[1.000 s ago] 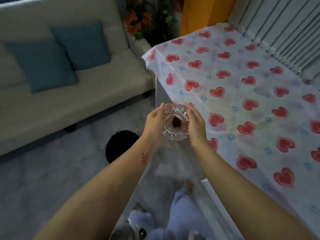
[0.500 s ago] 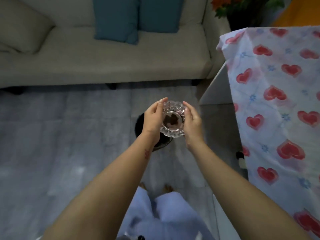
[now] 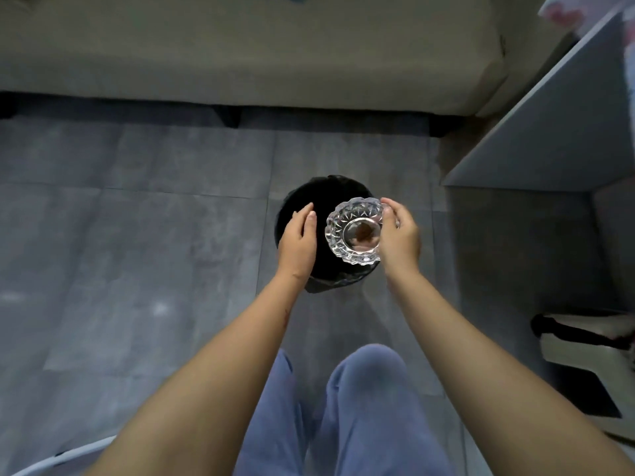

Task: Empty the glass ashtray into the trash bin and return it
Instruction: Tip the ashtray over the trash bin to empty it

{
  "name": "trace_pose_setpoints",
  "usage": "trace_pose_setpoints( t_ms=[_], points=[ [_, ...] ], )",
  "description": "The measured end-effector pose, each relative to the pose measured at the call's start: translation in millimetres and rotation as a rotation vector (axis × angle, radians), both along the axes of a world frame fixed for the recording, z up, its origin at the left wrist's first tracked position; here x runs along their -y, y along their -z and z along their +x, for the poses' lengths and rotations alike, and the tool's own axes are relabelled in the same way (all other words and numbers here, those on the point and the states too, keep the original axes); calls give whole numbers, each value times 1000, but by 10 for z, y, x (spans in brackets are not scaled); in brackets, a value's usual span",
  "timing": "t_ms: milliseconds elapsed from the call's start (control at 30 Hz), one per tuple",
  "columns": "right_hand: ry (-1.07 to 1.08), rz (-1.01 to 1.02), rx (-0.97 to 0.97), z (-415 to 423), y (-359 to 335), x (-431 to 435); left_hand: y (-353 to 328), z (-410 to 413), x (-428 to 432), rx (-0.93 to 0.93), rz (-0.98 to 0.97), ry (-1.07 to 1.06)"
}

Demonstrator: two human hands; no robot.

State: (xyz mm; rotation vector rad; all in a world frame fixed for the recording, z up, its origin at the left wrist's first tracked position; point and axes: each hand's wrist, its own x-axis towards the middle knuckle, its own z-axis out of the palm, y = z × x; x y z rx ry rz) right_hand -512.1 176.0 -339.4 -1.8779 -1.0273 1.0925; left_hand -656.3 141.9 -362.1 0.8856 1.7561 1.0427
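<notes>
The cut-glass ashtray (image 3: 355,230) hangs directly over the round black trash bin (image 3: 326,197) on the floor. It is nearly level, mouth up, with a brown clump lying in its centre. My right hand (image 3: 400,237) grips its right rim. My left hand (image 3: 298,240) floats just left of the ashtray, fingers straight and together, a small gap away from the glass and holding nothing.
A beige sofa (image 3: 240,46) runs across the far side. The table's grey side panel (image 3: 549,125) and a corner of the heart-print cloth (image 3: 577,8) are at the right. A white object with a dark piece (image 3: 584,338) lies low on the right. Grey tiled floor (image 3: 137,235) spreads left.
I have stepped up to the bin and now look straight down at it. My left hand has come off the ashtray, so only the right hand holds it, above the bin.
</notes>
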Motion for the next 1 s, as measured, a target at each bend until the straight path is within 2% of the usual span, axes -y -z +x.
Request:
trace_pose_setpoints(
  t_ms=[233, 400, 567, 767, 1000],
  points=[
    [-54, 56, 142, 78, 1223, -115, 1369, -385, -26, -326, -81, 39],
    [-23, 98, 124, 129, 1701, -215, 1942, -479, -62, -320, -101, 29],
    [-21, 111, 138, 153, 1859, -244, 2020, -483, -113, -228, 19, -43],
    [-74, 100, 222, 165, 1845, -288, 1905, -426, -111, -254, 115, -87],
    [-221, 132, 505, 127, 1748, -383, 1690, -436, -323, -387, 262, -8]
  ],
)
